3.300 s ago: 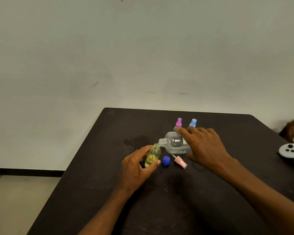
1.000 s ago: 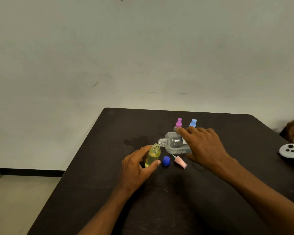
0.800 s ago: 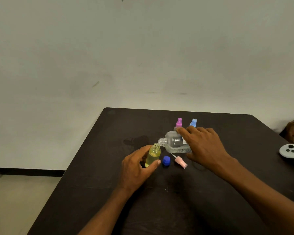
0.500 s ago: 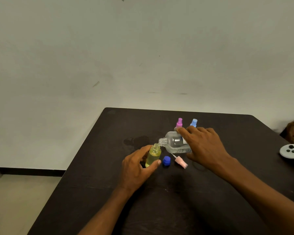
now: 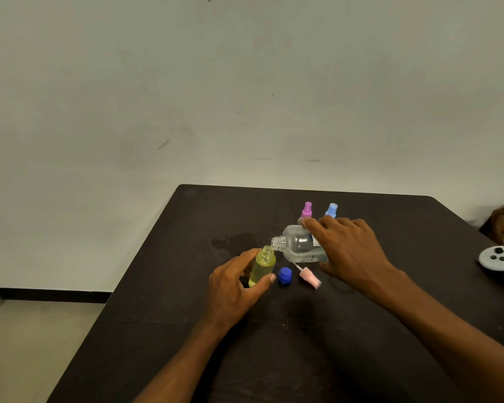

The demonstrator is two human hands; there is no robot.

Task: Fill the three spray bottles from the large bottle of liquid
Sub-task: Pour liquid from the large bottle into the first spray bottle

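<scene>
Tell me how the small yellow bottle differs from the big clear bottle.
The yellow bottle is small, tinted and nearly upright, gripped by the left hand. The clear bottle is bigger, colourless and tipped sideways, held by the right hand. Both have open necks.

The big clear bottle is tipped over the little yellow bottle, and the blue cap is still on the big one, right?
Not quite. The head view shows the large clear plastic bottle tipped over the small yellow spray bottle with its neck open; the round blue cap lies on the dark table.
</scene>
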